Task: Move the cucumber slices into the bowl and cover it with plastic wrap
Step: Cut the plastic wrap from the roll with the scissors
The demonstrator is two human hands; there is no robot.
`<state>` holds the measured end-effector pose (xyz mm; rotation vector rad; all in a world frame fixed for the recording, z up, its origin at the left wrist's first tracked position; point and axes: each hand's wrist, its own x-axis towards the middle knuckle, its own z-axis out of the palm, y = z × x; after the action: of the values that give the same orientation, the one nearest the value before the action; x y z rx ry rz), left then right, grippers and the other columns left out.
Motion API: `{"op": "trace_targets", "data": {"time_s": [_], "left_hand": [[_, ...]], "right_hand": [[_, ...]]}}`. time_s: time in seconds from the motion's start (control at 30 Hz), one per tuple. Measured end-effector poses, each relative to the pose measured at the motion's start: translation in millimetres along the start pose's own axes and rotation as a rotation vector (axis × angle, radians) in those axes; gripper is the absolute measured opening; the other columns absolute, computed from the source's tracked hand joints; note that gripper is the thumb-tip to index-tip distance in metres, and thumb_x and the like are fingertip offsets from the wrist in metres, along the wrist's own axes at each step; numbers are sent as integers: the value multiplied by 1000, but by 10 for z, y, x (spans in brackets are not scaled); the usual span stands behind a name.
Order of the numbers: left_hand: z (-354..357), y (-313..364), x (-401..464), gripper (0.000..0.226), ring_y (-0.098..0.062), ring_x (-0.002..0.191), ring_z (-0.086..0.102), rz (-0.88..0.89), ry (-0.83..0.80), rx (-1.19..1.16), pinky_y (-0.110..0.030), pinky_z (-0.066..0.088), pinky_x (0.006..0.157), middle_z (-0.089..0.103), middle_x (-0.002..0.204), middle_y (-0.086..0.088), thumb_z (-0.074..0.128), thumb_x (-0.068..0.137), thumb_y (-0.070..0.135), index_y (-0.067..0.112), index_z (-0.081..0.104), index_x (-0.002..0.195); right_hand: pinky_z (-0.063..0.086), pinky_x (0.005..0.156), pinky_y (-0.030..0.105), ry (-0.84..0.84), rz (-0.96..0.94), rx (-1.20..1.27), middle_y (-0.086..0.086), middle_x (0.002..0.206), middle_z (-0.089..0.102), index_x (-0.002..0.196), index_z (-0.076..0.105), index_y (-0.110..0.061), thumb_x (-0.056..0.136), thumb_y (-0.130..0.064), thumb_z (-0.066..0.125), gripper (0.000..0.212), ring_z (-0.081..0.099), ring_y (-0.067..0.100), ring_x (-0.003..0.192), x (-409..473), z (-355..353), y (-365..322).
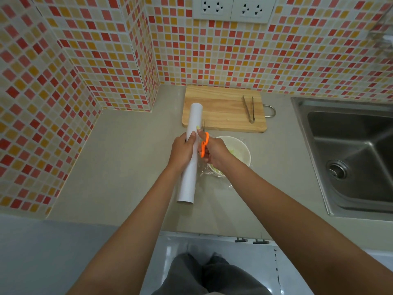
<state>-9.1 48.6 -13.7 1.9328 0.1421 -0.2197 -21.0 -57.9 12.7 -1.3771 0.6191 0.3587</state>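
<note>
Left hand point(182, 150): fingers curled round the plastic wrap roll point(189, 154), gripping it near its upper third; thumb lies along the tube's right side.
Plastic wrap roll: long white cylinder, smooth matte skin, tilted with its far end over the corner of the cutting board point(225, 109) and its open near end toward the person.
Right hand point(214, 152): fingers closed through the loops of the scissors point(204, 145); handles bright orange plastic, thin dark blades pointing away, just beside the roll's right edge. Whether the blades are parted, cannot tell.
Bowl point(242, 154): round, white, smooth rim, on the surface directly under the right hand and wrist; partly hidden by them.
Cucumber slices point(234, 150): pale green pieces inside the bowl, only a few patches visible past the hand.
Film point(205, 170): clear, crinkled, glossy sheet lying over the bowl and spilling onto the surface at the near and far sides; runs toward the roll.
Cutting board: pale wood, visible grain, rounded corners, metal loop handle at its right edge; flat against the wall end of the surface.
Tongs point(248, 109): slim metal, two straight arms, lying on the board's right part.
Surface point(131, 145): grey, matte, stone-like.
Sink point(350, 158): brushed steel basin, round drain, to the right.
Wall point(85, 60): small square mosaic tiles, red, orange, cream.
</note>
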Motion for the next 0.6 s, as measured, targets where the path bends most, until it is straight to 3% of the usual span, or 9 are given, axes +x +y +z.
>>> {"op": "trace_targets", "data": {"time_s": [0.1,0.23,0.5,0.6], "left_hand": [[-13,9,11,46,-29,86,64,5,-1,5,-40,50,79,69,93,-18,40,99,41,2,63,94],[-12,-18,0,42,-23,77,59,18,-15,-8,-34,44,72,66,88,-15,40,100,37,3,63,92],[-31,-13,-10,40,-20,77,58,40,-17,-3,-33,43,70,67,92,-16,40,100,36,4,64,99],[-41,-30,-21,38,-19,76,56,49,-23,-3,-30,41,67,64,87,-8,41,100,34,5,64,98]], "right_hand": [[27,43,25,12,-20,2,7,56,49,59,50,-12,82,-47,68,45,37,17,44,53,-4,-29],[24,43,22,0,-20,-2,6,54,49,66,53,-17,78,-51,69,40,36,16,42,117,7,-114],[27,37,18,7,11,-32,6,57,51,61,50,-15,76,-52,71,45,38,14,41,286,-23,-179],[25,35,15,-9,26,-28,6,55,49,61,47,-14,75,-55,70,49,36,12,36,320,-24,-219]]}}
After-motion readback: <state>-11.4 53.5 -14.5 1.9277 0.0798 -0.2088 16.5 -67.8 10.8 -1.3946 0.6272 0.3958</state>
